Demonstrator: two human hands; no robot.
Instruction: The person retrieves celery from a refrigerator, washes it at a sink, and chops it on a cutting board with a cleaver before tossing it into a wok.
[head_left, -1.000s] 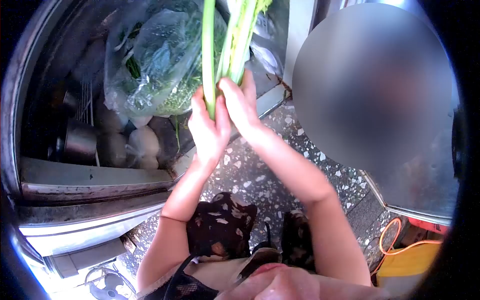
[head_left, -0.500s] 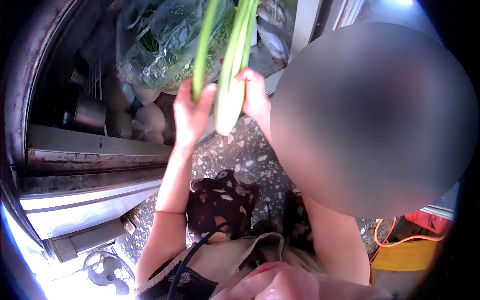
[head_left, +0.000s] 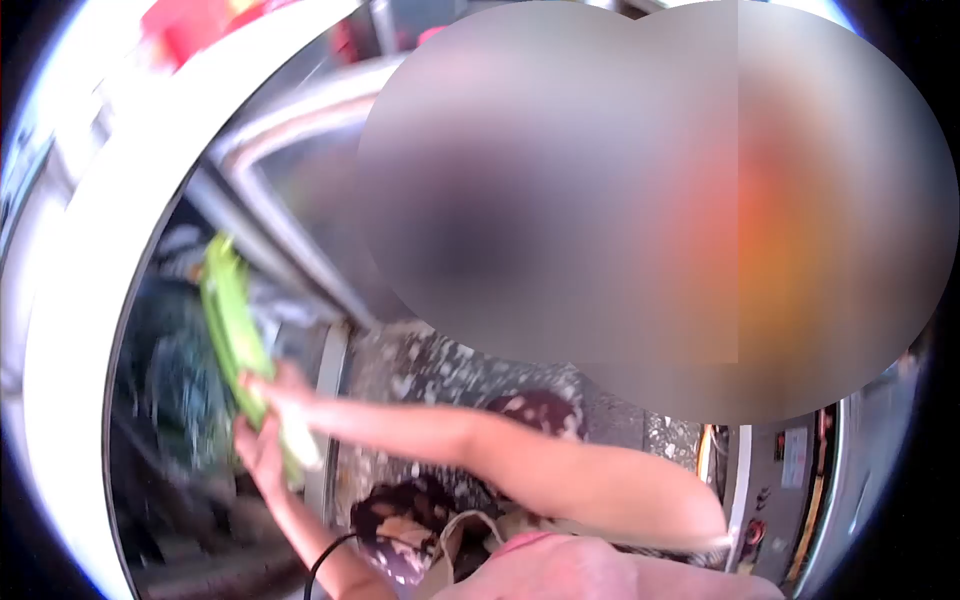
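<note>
A bunch of pale green celery stalks [head_left: 232, 325] leans up and to the left in front of the open cabinet, its whitish base low and to the right. My right hand [head_left: 283, 393] reaches across from the right with its fingers closed around the stalks near their lower part. Just below it, my left hand [head_left: 261, 453] also grips the celery, close to the base. Motion blur softens both hands and the stalks. Behind the celery, a clear plastic bag with dark greens [head_left: 190, 380] shows dimly inside the cabinet.
The cabinet's pale door frame [head_left: 285, 235] angles away above the hands. Speckled floor [head_left: 400, 365] lies to the right of the cabinet, by my knees. A dark cord [head_left: 322, 563] hangs near my left arm. An appliance panel [head_left: 780, 490] stands at far right; a large area is blurred out.
My view has swung, so the cabinet and celery now sit at the left. The stalk held apart in my left hand is now together with the bunch, both hands close together.
</note>
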